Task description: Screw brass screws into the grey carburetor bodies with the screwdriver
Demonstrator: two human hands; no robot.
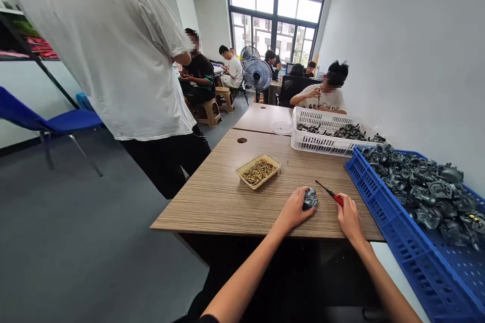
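Observation:
My left hand (294,209) is closed around a small grey cast-metal part (310,199) on the wooden table (200,202). To its right, my right hand (349,216) grips the red handle of a screwdriver (336,198). Its dark shaft points up and to the left, apart from the metal part. Beyond my left hand stands a cream tray (258,171) holding many small brass-coloured pieces. A couple of tiny loose pieces lie beside that tray.
A blue crate (401,242) heaped with grey metal parts borders my right side. Behind it sits a white basket (326,145) with more dark parts. A person in a white shirt (113,50) stands at the left, near a blue chair (49,118). Another person (328,93) works across the table.

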